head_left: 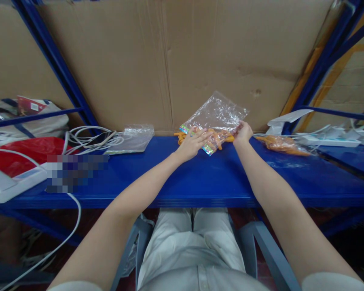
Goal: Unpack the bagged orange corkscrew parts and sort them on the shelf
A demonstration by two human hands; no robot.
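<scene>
A clear plastic bag (214, 111) with colourful printed strips at its near edge lies tilted on the blue tabletop, over several orange plastic pieces (229, 138). My left hand (193, 143) rests on the bag's printed edge with its fingers stretched out. At the bag's right side, my right hand (243, 132) has its fingers closed on the plastic. The shape of the orange pieces is partly hidden by the bag and my left hand. Whether they lie inside or under the bag, I cannot tell.
Stacked clear bags (133, 139) and coiled white cables (92, 137) lie to the left, near a power strip (15, 188). On the right are a bagged orange bundle (283, 144) and another power strip (330, 140). Cardboard (170, 60) stands behind.
</scene>
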